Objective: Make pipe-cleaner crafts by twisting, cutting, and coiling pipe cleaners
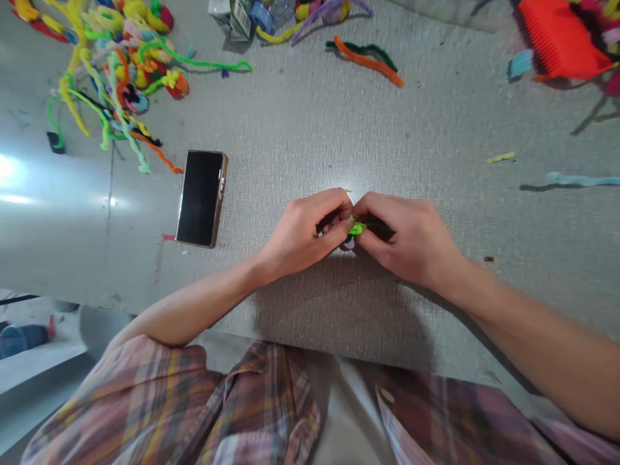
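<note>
Above the grey table (pixel 300 135), near its front edge, my two hands meet at the fingertips. A small bright green pipe cleaner piece (pixel 356 228) shows between them, with a bit of pale purple just below it. My left hand (pixel 314 229) is closed, its thumb and fingers pinching the green piece from the left. From the other side, my right hand (pixel 404 232) pinches it between thumb and index finger. A thin green strand runs into the right hand's grip. Fingers hide most of the piece, so its full shape cannot be made out.
A phone (pixel 201 199) lies left of my hands. Beyond it is a heap of coloured pipe cleaners (pixel 128 71). An orange pipe cleaner (pixel 368 61) lies at the back beside a dark green one. A red comb-like object (pixel 562 39) is at the far right, a light blue strand (pixel 581 179) nearer.
</note>
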`<state>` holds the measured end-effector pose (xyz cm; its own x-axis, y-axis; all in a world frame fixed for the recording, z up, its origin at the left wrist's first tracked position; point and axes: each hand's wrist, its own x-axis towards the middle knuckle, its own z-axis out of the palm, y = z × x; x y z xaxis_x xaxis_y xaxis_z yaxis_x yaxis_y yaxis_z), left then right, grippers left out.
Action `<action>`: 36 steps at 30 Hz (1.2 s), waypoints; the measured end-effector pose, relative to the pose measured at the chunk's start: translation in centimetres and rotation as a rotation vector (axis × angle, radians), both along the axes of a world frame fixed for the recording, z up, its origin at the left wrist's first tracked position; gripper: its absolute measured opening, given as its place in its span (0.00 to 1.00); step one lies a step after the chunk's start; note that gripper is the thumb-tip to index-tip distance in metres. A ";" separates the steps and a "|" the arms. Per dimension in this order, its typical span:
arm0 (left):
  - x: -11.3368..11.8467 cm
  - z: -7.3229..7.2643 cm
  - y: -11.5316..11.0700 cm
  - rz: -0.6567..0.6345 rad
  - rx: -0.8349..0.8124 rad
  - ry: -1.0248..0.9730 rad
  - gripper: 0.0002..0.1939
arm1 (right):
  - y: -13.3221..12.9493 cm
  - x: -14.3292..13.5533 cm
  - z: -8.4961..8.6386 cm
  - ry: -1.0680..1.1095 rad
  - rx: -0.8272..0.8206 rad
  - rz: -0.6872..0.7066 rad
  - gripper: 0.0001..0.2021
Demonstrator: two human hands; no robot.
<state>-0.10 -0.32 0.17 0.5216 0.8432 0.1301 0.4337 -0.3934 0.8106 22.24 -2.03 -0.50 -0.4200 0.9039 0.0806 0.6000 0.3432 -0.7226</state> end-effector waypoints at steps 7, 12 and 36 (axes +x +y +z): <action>-0.1 0.0 0.0 -0.020 0.006 -0.019 0.10 | -0.1 0.3 0.0 0.013 0.016 0.029 0.03; -0.1 0.0 -0.1 -0.017 0.006 -0.024 0.10 | -0.1 0.4 0.0 0.012 0.012 0.037 0.04; 0.0 0.0 0.0 -0.005 -0.017 -0.019 0.09 | -0.1 0.0 0.1 0.010 0.008 0.005 0.05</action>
